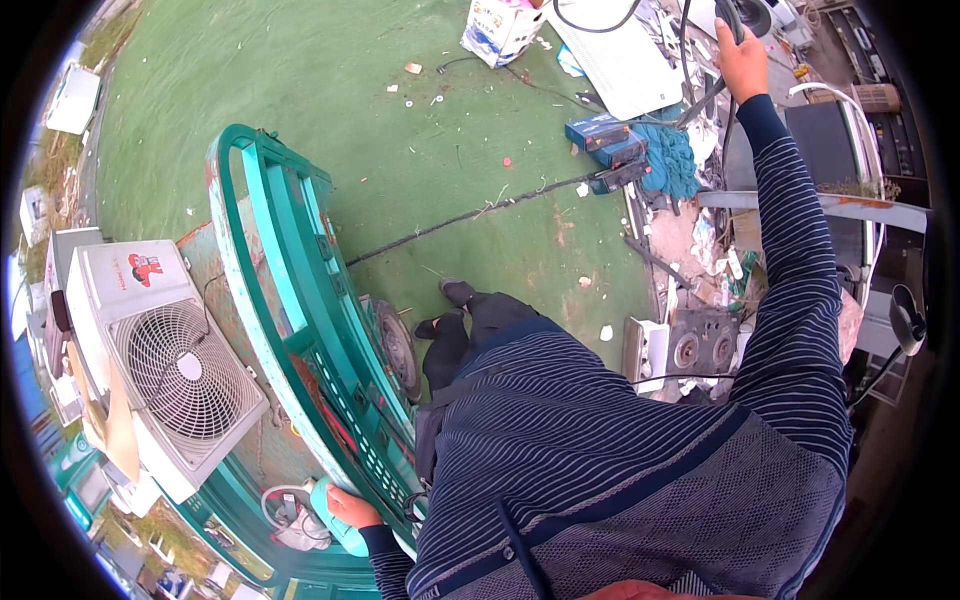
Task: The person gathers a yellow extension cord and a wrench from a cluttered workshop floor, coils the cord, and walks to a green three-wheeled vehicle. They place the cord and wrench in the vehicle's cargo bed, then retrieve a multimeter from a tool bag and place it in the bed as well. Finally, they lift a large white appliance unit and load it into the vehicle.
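1. As the right arm reaches out, a dark cable [733,22] lies at the upper right of the frame, with more dark lengths hanging just below and beside it.
2. The right hand [743,65] grasps that cable, its fingers curled around it; I judge the step in hand to be handling the cable at arm's reach.
3. A next move would seem to call for a firm right grip and loose lengths kept from snagging on the clutter below.
4. Near the cable are a white panel [625,75], blue boxes [598,131] and a teal cloth [672,160], all toward the upper right.
5. At the lower left, the left hand [353,508] touches a pale teal piece [322,500] beside the cart [268,200]; whether its fingers grasp or merely rest there, I cannot tell.
6. Farther out, the fan unit [190,365] sits at the left of the frame, and a stove [700,345] lies right of centre, beside the green floor [450,150].
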`<move>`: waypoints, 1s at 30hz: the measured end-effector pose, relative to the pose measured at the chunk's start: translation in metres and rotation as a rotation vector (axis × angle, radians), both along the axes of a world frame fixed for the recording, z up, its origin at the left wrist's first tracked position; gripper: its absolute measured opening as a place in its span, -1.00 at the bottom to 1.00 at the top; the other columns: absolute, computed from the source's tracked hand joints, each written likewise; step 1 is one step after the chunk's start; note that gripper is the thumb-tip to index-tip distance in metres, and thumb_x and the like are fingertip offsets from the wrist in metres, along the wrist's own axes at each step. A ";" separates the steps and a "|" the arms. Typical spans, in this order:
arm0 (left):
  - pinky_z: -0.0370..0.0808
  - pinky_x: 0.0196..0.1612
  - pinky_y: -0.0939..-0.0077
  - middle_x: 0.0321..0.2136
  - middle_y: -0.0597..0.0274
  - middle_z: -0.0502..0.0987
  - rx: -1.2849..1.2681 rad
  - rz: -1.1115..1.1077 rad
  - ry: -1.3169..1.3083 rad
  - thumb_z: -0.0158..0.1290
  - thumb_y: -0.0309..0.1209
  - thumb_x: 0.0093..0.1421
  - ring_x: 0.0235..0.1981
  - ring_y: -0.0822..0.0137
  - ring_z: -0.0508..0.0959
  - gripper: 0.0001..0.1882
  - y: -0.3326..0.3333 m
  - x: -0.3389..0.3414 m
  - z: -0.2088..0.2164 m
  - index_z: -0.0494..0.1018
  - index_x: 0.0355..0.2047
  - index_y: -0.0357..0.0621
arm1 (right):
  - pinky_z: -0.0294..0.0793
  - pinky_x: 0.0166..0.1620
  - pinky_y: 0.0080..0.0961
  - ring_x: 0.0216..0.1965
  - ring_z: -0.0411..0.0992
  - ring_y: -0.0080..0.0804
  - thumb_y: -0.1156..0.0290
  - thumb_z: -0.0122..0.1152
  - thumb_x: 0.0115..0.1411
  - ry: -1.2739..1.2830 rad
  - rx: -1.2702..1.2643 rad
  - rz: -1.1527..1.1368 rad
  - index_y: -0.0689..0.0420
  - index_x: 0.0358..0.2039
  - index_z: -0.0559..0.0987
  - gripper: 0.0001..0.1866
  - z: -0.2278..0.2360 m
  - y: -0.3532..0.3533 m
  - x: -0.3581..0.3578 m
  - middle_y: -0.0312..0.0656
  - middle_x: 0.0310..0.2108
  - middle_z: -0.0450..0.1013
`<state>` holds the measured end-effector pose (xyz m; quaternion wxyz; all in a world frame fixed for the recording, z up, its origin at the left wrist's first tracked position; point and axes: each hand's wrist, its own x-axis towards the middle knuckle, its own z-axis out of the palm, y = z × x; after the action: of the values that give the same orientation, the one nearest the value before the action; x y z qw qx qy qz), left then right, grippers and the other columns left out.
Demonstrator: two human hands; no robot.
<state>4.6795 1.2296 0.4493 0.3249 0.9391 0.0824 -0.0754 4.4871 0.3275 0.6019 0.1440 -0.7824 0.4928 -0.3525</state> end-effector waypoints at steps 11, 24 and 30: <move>0.35 -0.14 0.26 -0.37 -0.12 0.56 0.019 -0.007 -0.008 -0.23 -0.13 0.42 -0.36 0.10 0.39 -0.43 0.028 0.011 -0.014 0.48 -0.28 -0.53 | 0.44 -0.07 -0.04 -0.15 0.50 0.24 0.02 0.09 0.32 0.428 0.162 -0.146 0.25 -0.13 0.56 -0.53 -0.137 0.048 -0.149 0.24 -0.28 0.54; 0.41 -0.32 0.30 -0.54 -0.03 0.51 0.107 0.015 -0.080 -0.10 -0.33 0.36 -0.50 0.19 0.46 -0.66 -0.020 0.000 0.011 0.52 -0.38 -0.38 | 0.43 0.06 -0.09 -0.01 0.48 0.19 -0.01 0.31 0.15 1.096 0.582 0.040 0.36 -0.04 0.50 -0.36 -0.273 0.131 -0.309 0.28 -0.09 0.51; 0.38 -0.46 0.25 -0.62 -0.09 0.45 0.054 0.135 -0.199 0.03 -0.37 0.29 -0.61 0.06 0.47 -0.74 -0.032 -0.007 0.029 0.51 -0.45 -0.31 | 0.43 -0.29 -0.33 -0.43 0.46 -0.26 0.29 0.39 0.13 0.676 0.721 0.782 0.26 -0.34 0.52 -0.70 -0.330 0.186 -0.092 -0.11 -0.48 0.50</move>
<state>4.6729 1.1972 0.4783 0.3104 0.9427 0.1149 0.0426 4.3949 0.5138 0.2718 0.3534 -0.8751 0.2763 0.1814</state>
